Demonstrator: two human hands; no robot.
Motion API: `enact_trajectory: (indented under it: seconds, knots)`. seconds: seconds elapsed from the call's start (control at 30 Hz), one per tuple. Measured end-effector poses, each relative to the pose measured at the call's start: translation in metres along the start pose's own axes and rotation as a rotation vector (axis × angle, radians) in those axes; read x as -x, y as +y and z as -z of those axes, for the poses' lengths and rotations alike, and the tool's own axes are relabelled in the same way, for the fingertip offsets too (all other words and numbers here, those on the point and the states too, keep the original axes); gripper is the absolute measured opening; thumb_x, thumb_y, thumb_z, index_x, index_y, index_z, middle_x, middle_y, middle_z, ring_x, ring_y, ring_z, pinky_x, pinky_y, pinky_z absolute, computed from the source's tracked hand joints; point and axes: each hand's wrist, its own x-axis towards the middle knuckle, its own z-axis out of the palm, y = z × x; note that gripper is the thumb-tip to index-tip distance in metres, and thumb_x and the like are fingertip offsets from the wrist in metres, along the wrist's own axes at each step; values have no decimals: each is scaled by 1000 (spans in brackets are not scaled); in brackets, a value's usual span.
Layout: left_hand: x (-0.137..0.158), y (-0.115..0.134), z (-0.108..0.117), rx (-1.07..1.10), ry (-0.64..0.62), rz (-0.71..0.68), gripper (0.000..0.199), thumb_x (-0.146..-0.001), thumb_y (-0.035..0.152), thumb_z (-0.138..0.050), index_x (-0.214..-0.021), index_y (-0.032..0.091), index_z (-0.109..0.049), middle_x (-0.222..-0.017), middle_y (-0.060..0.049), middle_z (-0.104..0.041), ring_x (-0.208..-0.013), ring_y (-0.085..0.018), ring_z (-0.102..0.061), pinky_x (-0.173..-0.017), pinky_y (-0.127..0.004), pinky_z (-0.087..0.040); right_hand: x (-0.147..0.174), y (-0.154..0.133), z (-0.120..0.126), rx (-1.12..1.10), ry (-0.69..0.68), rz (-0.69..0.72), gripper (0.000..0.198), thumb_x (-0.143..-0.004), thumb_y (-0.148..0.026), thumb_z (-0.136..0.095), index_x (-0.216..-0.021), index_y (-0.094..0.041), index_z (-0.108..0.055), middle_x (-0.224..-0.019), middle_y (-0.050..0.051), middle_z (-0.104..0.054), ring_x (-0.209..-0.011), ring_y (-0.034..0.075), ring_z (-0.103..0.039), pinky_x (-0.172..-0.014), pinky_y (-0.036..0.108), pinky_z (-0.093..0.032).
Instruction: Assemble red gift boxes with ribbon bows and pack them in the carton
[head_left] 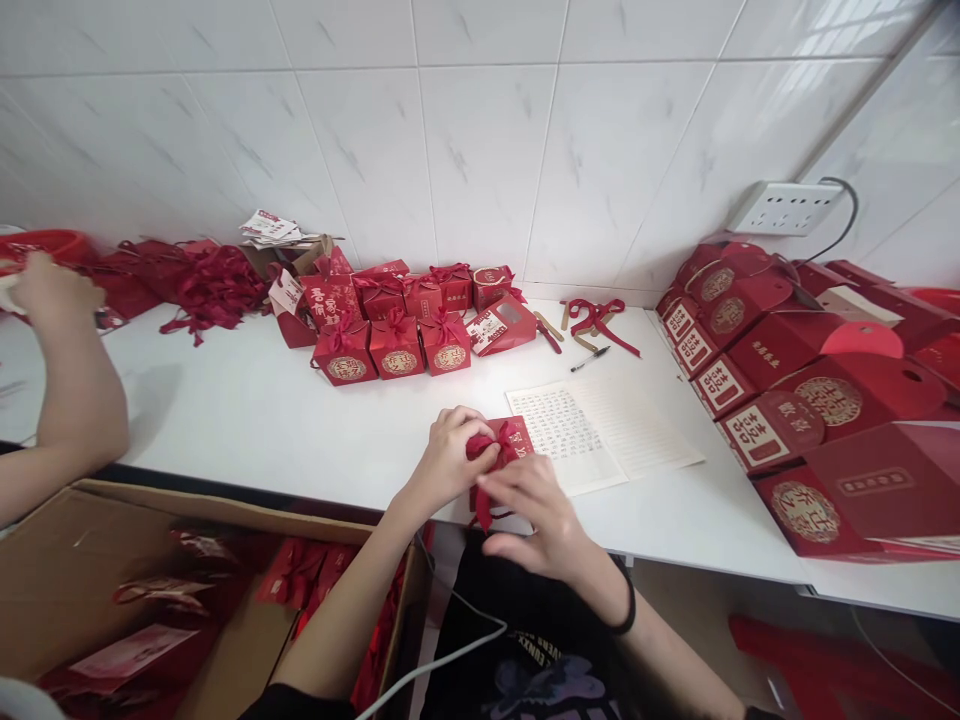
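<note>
A small red gift box with pale characters stands at the table's front edge, right in front of me. A dark red ribbon is looped in a bow on its top, one tail hanging down the near side. My left hand is closed at the bow, pinching the ribbon between thumb and fingers. Over the box's right side is my right hand, its fingers stretched out and thumb apart, fingertips close to the bow. The hands hide much of the box.
Finished red boxes with bows stand by the wall. Right of them lie ribbon scraps, a pen and written sheets. Larger red boxes are stacked right. A cardboard carton and another person's arm are left.
</note>
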Motion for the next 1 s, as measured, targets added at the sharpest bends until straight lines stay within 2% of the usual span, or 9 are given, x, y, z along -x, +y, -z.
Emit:
enact_trajectory:
  seconds: [0.07, 0.13, 0.2, 0.33, 0.47, 0.67, 0.77, 0.87, 1.0]
  knots:
    - [0, 1, 0, 5, -4, 2, 2, -79, 19, -58, -78, 19, -60, -97, -4, -56, -100, -21, -47, -93, -41, -39, -6, 13, 10, -6, 114, -193, 29, -96, -42, -47, -107, -18, -59, -96, 8, -61, -90, 22, -53, -79, 37, -40]
    - [0, 2, -1, 7, 1, -1, 3, -79, 17, -57, -79, 19, -59, -97, -3, -56, -100, -21, -46, -93, -40, -39, -14, 29, 17, 26, 169, -405, 26, -94, -41, -49, -97, -19, -62, -92, 6, -62, -86, 21, -53, -76, 35, -40]
    - [1, 2, -2, 9, 7, -5, 4, -79, 16, -56, -78, 20, -58, -97, -3, -55, -100, -21, -46, -93, -40, -39, -21, 44, 20, -2, 103, -558, 27, -89, -44, -54, -89, -19, -64, -87, 5, -62, -80, 20, -52, -72, 34, -40]
    - [2, 1, -3, 17, 15, 1, 4, -78, 16, -56, -78, 20, -58, -97, -3, -55, -100, -21, -46, -93, -40, -40, -30, 56, 16, -202, -68, -752, 32, -80, -48, -58, -72, -18, -63, -72, 3, -61, -67, 18, -51, -65, 30, -39]
    - [3, 1, -3, 23, 29, 9, 5, -79, 16, -56, -78, 20, -58, -96, -3, -54, -101, -20, -47, -94, -39, -39, -29, 52, 9, -341, 29, -954, 38, -72, -53, -60, -62, -17, -56, -56, 0, -52, -54, 14, -45, -53, 26, -34]
    - [4, 2, -5, 27, 41, 4, 4, -80, 19, -54, -79, 20, -58, -95, -3, -55, -102, -21, -47, -94, -40, -38, -20, 49, 2, -328, 149, -996, 47, -70, -61, -60, -58, -17, -52, -55, 1, -50, -51, 13, -41, -49, 25, -30]
    - [8, -3, -4, 103, 138, 1, 8, -79, 21, -53, -87, 21, -55, -99, -4, -55, -102, -20, -49, -93, -38, -39, -17, 50, 1, -334, 169, -988, 49, -70, -64, -60, -58, -17, -51, -57, 2, -51, -53, 14, -43, -49, 25, -32]
    - [14, -11, 1, 205, 208, 68, 10, -81, 20, -48, -88, 20, -54, -101, -5, -55, -101, -19, -51, -86, -34, -41, -16, 50, 1, -347, 174, -978, 51, -69, -66, -61, -58, -17, -51, -57, 2, -52, -53, 14, -44, -49, 25, -33]
    - [19, -19, 6, 278, 141, 111, 10, -82, 23, -47, -79, 20, -57, -98, -5, -56, -98, -18, -52, -81, -31, -41, -17, 50, 2, -387, 162, -985, 52, -68, -67, -62, -59, -17, -52, -58, 2, -51, -54, 14, -45, -50, 25, -33]
